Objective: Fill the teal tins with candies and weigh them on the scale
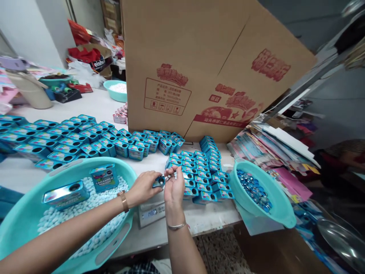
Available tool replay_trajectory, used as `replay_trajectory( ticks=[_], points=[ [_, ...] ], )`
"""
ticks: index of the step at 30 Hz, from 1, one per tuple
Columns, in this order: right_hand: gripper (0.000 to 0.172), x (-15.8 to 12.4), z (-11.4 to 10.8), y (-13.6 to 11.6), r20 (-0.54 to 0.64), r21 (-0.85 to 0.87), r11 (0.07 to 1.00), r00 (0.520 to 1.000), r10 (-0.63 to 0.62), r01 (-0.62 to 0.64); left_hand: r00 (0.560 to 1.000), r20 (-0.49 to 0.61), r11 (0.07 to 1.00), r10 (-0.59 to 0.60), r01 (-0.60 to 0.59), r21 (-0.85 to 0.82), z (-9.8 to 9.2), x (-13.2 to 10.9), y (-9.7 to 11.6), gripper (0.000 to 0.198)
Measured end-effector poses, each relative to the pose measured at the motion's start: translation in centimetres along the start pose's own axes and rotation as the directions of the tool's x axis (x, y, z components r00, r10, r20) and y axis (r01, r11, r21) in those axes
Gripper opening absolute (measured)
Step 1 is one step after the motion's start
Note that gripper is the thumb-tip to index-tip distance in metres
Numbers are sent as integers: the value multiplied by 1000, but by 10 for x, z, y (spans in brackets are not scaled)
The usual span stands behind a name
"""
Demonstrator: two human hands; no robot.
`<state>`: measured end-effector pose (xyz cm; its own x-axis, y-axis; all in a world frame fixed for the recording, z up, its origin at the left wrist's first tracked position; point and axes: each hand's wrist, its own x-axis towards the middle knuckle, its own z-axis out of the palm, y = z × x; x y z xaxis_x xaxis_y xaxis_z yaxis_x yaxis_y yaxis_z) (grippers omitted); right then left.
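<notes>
My left hand (144,189) grips a small blue candy box (159,182) with a round dark hole in its top. Beside it, my right hand (174,188) is turned palm up, fingers curled around a few small whitish candies (171,176). Both hands are close together over a white digital scale (151,214), which they partly cover. At the left, a large turquoise basin (125,167) contains many pale blue candies (94,236). Two blue boxes stand on them, one upright box (105,178) and one lower box (67,195).
Rows of blue boxes (71,139) line the table, with another block of boxes (199,171) right of my hands. A turquoise bowl (278,194) of shiny blue lids (253,190) sits at the right edge. A large cardboard carton (199,45) rises behind. Stacked printed cards (268,148) lie right.
</notes>
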<state>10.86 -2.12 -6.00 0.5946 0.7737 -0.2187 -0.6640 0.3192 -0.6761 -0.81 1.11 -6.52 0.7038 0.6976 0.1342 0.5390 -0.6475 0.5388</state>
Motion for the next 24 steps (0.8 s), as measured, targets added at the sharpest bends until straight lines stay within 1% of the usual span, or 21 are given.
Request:
replay_trajectory(
  ticks=[3,6,9,12,15,17,20,24],
  points=[
    [20,3,-1,-3,-24,84,996,999,35,-33,1000,9,1000,-1,0,9,-1,0,-1,46],
    [14,9,-5,-13,-55,207,969,988,147,-132,1000,18,1000,6,-6,11,-3,-2,-4,52],
    [12,14,-16,-31,22,265,941,977,211,-209,1000,13,1000,5,-5,-1,-11,-9,-10,57],
    [10,14,-31,-54,99,336,918,977,189,-212,1000,-14,1000,-7,7,-7,-27,-21,-15,59],
    [10,11,-45,-75,105,422,888,983,150,-180,999,-44,1000,-28,28,5,-44,-33,-18,59],
    [11,8,-52,-85,102,450,878,987,128,-160,998,-58,999,-39,40,20,-51,-40,-20,59],
    [10,4,-58,-90,102,443,885,989,111,-145,996,-71,998,-46,49,37,-55,-45,-23,60],
    [11,0,-62,-89,101,417,896,988,119,-151,997,-59,997,-47,50,53,-51,-47,-26,60]
  ],
)
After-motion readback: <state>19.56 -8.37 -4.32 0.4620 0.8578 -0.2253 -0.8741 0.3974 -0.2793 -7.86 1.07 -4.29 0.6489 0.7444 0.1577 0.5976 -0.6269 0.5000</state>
